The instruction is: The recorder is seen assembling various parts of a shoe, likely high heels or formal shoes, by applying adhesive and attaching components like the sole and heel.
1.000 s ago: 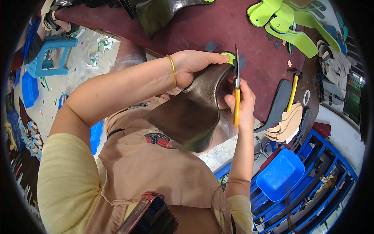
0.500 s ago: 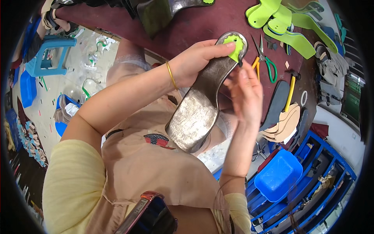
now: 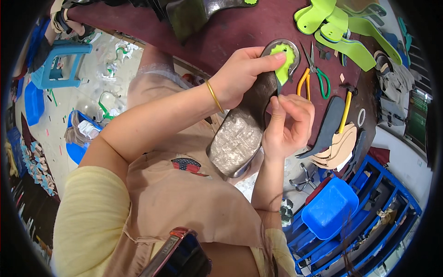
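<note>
A shoe insole (image 3: 237, 138) wrapped in shiny dark bronze leather hangs tilted in front of me, its heel end up and its broad end toward my lap. At the heel a patch of bright green base shows inside a ring of pleated leather. My left hand (image 3: 244, 71) grips the insole near the heel, thumb pressed on the green patch. With thumb and forefinger, my right hand (image 3: 290, 122) pinches the leather's edge along the right side, just below the heel. Its other fingers are curled.
On the dark red table (image 3: 249, 23) lie green-handled scissors (image 3: 322, 83), orange-handled pliers (image 3: 303, 82), a yellow-handled hammer (image 3: 345, 111) and several green insole bases (image 3: 346, 48). A black sole (image 3: 330, 124) and beige pieces (image 3: 339, 150) are at right. A blue basin (image 3: 330, 207) sits lower right.
My right hand has come in from being loosely spread below the heel to a pinch on the leather's side edge. The insole has shifted slightly right.
</note>
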The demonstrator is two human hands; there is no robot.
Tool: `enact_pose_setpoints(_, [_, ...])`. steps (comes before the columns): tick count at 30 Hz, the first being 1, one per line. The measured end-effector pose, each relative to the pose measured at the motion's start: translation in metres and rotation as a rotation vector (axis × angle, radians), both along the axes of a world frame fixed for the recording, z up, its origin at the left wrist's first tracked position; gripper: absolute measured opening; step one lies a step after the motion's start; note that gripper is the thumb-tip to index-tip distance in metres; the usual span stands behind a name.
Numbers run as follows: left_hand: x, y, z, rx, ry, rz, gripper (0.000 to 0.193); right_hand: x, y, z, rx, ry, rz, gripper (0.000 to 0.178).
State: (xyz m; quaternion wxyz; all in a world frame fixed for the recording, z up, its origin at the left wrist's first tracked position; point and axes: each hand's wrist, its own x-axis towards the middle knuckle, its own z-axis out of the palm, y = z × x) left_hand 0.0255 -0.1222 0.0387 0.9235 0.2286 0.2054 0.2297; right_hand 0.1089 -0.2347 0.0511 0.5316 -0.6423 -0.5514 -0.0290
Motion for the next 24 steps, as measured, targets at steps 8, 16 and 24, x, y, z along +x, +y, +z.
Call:
enact_pose_setpoints(8, [0.002, -0.008, 0.002, 0.007, 0.082, 0.026, 0.019, 0.007, -0.008, 0.016, -0.098, -0.071, 0.021, 0.019])
enact_pose_setpoints(16, [-0.001, -0.002, 0.007, 0.157, 0.065, -0.013, 0.021, 0.028, 0.009, 0.014, -0.234, 0.835, 0.001, 0.017])
enact_pose_setpoints(24, [-0.001, -0.002, 0.003, 0.245, 0.116, -0.053, 0.026, 0.011, 0.008, 0.006, -0.415, 0.714, 0.012, 0.027])
